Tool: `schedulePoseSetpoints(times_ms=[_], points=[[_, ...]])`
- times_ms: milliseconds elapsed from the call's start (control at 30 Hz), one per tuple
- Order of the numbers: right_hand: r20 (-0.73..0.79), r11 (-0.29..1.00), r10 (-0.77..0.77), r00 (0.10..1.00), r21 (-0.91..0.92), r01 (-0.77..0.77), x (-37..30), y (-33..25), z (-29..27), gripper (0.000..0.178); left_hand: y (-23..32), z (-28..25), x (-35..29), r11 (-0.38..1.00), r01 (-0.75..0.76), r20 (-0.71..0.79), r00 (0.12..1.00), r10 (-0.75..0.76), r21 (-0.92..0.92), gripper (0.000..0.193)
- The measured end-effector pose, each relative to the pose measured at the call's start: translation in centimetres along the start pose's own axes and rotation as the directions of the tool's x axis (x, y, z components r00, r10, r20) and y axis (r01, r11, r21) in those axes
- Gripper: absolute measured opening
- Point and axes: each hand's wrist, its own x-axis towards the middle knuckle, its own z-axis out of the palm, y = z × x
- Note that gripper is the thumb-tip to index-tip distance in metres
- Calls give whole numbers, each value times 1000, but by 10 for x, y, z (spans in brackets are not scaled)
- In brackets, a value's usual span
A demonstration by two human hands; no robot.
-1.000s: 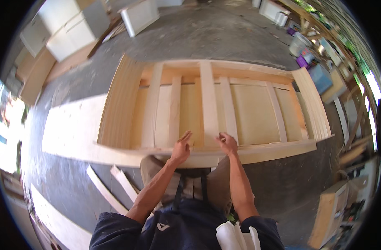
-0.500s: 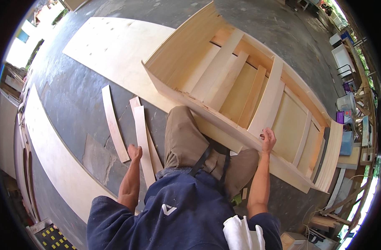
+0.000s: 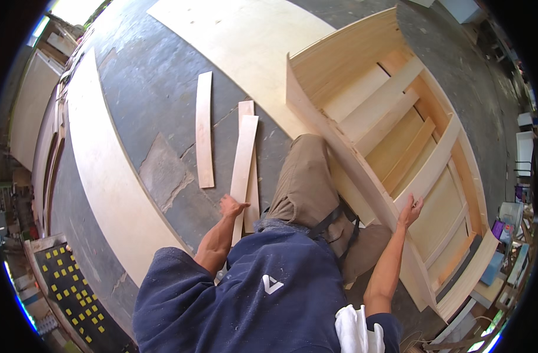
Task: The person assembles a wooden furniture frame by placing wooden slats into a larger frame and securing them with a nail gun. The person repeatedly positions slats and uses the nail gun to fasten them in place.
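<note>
My left hand (image 3: 232,206) is over the lower part of a pale wooden strip (image 3: 245,147). Its thumb sticks out across the strip, apart from the other fingers; whether it touches the wood I cannot tell. A second strip (image 3: 245,107) lies partly beneath that one, and a third strip (image 3: 204,129) is on the floor to the left. Close to the near side of a long wooden frame (image 3: 363,167), my right hand (image 3: 410,212) has loosely bent fingers, apart and holding nothing. It is by the end of a wide cross slat (image 3: 436,159).
A large plywood sheet (image 3: 233,38) lies beyond the strips, reaching toward the frame. Another long pale board (image 3: 98,141) curves along the left. Several boards (image 3: 54,165) stand at the far left, near a dark panel with yellow squares (image 3: 72,288). A white glove-like cloth (image 3: 354,329) hangs at my side.
The view has swung left, so everything sits further right. My left hand has gone from beside the strips to over one, its thumb now spread. My right hand stays near the frame.
</note>
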Motion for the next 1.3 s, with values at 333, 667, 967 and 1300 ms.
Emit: schedulePoseSetpoints(times_ms=[333, 667, 967, 1300], points=[[14, 999, -42, 999, -3, 42, -12, -23, -3, 71, -12, 27, -8, 975, -220, 66, 974, 217, 31, 95], [-18, 998, -38, 999, 44, 39, -12, -5, 4, 70, -56, -41, 19, 317, -106, 41, 904, 425, -943, 40], [-64, 993, -1, 998, 116, 9, -13, -10, -2, 63, -4, -128, -25, -8, -245, -211, 821, 531, -970, 52], [-90, 988, -15, 996, 150, 29, -17, -4, -4, 60, 30, -110, 4, 713, -494, -561, 810, 169, -498, 74]])
